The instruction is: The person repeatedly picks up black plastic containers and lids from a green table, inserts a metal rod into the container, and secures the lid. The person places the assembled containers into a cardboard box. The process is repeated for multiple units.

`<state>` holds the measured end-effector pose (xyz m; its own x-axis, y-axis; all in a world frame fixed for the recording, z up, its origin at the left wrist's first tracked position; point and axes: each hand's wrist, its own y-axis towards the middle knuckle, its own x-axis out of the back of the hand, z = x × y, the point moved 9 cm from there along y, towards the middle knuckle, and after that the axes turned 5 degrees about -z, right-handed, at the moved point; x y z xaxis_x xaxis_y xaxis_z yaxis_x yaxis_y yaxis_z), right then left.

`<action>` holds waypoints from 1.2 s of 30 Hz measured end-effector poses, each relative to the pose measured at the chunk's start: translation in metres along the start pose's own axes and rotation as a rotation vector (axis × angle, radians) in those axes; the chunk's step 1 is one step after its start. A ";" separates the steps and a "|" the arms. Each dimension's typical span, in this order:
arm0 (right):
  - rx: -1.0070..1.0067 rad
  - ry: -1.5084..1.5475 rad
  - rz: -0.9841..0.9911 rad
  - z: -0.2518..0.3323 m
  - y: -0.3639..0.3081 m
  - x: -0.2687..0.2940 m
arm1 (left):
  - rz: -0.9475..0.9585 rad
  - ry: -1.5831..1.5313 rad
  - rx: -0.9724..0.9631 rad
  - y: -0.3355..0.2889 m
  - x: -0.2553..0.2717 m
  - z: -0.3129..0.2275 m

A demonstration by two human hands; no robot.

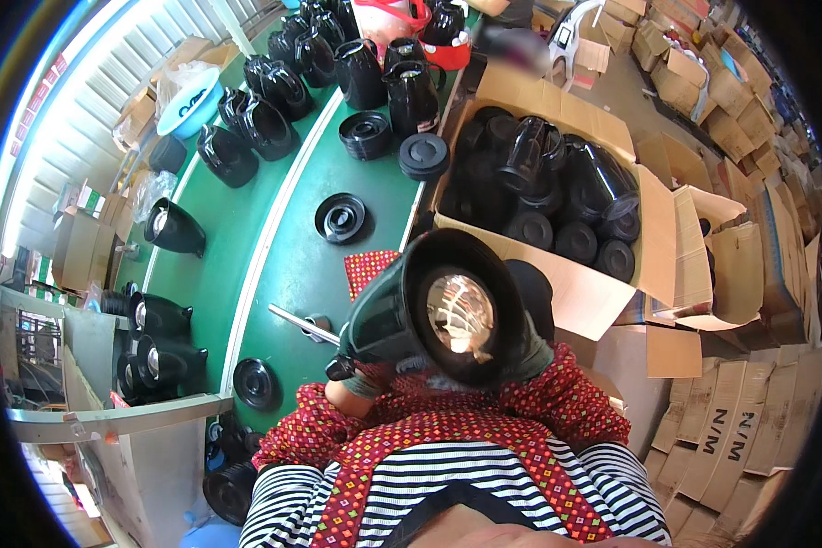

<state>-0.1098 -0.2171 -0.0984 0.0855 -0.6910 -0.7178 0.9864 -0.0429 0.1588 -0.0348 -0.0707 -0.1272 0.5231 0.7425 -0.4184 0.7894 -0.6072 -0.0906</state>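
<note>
Black and glossy, a jug (379, 315) is being held at the clock's centre, its mouth facing the camera. It is being clasped by the left grip (363, 382) at eight o'clock and by the right grip (532, 358) at four, both being partly hidden. At ten, a black lid (341, 217) is being carried by the green desk (301, 260); at one, black jugs (525, 151) are being contained in a carton (557, 285).

Workshop, green workbench (219, 265), black jugs (265, 128), stacked cartons (735, 434)
</note>
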 end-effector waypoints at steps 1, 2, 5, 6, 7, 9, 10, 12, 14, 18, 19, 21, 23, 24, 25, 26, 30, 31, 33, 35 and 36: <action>-0.045 -0.230 -0.162 0.011 0.003 0.013 | 0.005 -0.019 0.026 0.000 0.005 0.002; -0.084 -0.428 -0.286 0.023 0.003 0.025 | 0.017 -0.033 0.047 0.000 0.008 0.002; 0.197 -0.457 -0.269 0.070 0.010 0.002 | 0.055 -0.054 0.110 -0.001 0.009 0.002; 0.328 -0.266 -0.244 0.087 0.010 -0.015 | 0.064 -0.063 0.129 -0.001 0.010 0.003; 0.245 -0.307 -0.204 0.083 0.007 -0.017 | 0.088 -0.079 0.151 0.000 0.005 0.007; 0.285 -0.964 -0.146 0.093 0.011 -0.030 | 0.110 -0.110 0.186 0.000 0.002 0.013; 0.316 -1.243 -0.107 0.096 0.016 -0.037 | 0.122 -0.118 0.198 -0.002 0.001 0.013; 0.354 -1.260 -0.064 0.095 0.014 -0.040 | 0.140 -0.131 0.226 -0.007 0.003 0.012; 0.353 -1.247 -0.032 0.094 0.012 -0.043 | 0.136 -0.135 0.229 -0.008 0.008 0.011; 0.338 -1.215 -0.002 0.089 0.012 -0.050 | 0.114 -0.140 0.220 -0.011 0.019 0.007; 0.345 -1.222 0.014 0.088 0.012 -0.050 | 0.109 -0.134 0.215 -0.012 0.022 0.006; 0.360 -1.234 0.047 0.087 0.014 -0.052 | 0.074 -0.115 0.192 -0.011 0.030 0.005; 0.352 -1.137 0.025 0.083 0.013 -0.048 | -0.006 -0.034 0.131 -0.010 0.044 0.006; 0.348 -1.088 0.014 0.081 0.014 -0.047 | -0.055 0.027 0.091 -0.010 0.054 0.003; 0.275 -0.994 -0.032 0.077 0.017 -0.039 | -0.104 0.161 0.000 -0.008 0.064 -0.007; 0.205 -0.894 -0.087 0.073 0.018 -0.030 | -0.135 0.332 -0.127 -0.005 0.064 -0.027; -0.088 -0.396 -0.202 0.050 0.028 -0.010 | -0.193 0.890 -0.670 -0.012 0.020 -0.130; -0.145 -0.321 -0.235 0.047 0.027 -0.004 | -0.220 0.902 -0.687 -0.015 0.017 -0.136; -0.176 -0.302 -0.106 0.059 0.033 -0.019 | -0.116 1.042 -0.966 -0.024 0.001 -0.156; -0.121 -0.417 -0.016 0.073 0.041 -0.030 | -0.119 1.060 -1.025 -0.027 -0.013 -0.163; -0.253 -0.378 -0.219 0.072 0.042 -0.024 | -0.126 1.038 -1.014 -0.025 -0.011 -0.160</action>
<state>-0.0809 -0.2540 -0.0256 -0.1378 -0.9005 -0.4125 0.9826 -0.0720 -0.1711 -0.0091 -0.0186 0.0243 0.0798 0.9078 0.4118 0.4999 -0.3939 0.7713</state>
